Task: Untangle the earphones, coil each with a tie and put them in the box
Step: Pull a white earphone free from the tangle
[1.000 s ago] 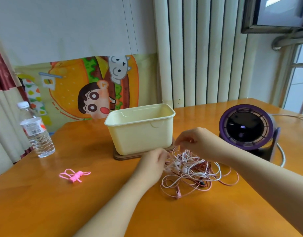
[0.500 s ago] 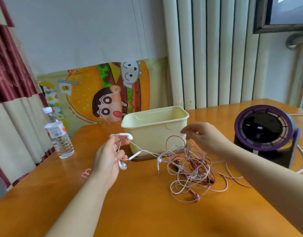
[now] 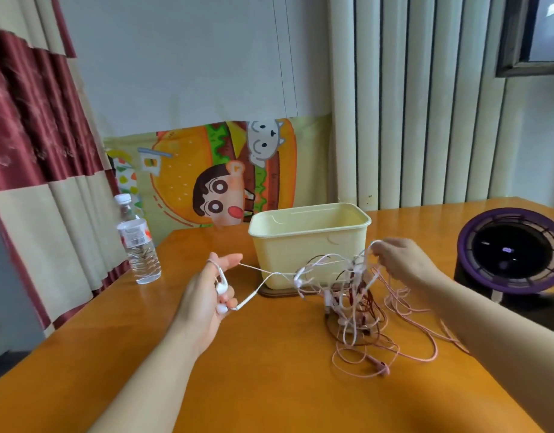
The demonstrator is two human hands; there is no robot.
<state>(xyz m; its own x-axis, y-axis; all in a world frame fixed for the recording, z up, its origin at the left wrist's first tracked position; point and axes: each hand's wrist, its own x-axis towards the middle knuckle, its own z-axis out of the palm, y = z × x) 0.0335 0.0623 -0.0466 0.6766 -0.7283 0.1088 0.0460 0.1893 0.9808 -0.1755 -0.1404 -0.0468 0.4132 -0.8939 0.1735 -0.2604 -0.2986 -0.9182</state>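
We are at the very start of this one, by our reading. Our left hand (image 3: 206,295) has its grip closed around the two white earbuds (image 3: 221,288). Their white cord (image 3: 253,267) runs taut from the fingers across to the tangle (image 3: 353,301), which sits on the table (image 3: 269,385) just in front of the box (image 3: 310,245). Our right hand (image 3: 400,264) pinches a loop of cord at the top of that tangle, so the grip there is narrow and holds the heap raised a little. One pair is partly drawn out, yet its cord disappears into the knot with the pink and dark red leads. A pink earphone (image 3: 383,368) lies loose at the near edge of the heap. Nothing is coiled, no tie shows anywhere in view, and we see nothing inside the box, though its floor is hidden from us. Left to do, as we judge it: free the white pair fully, separate the others, coil and tie each one, and put them in the box. A water bottle (image 3: 138,245) and a fan (image 3: 513,254) stand well apart to either side
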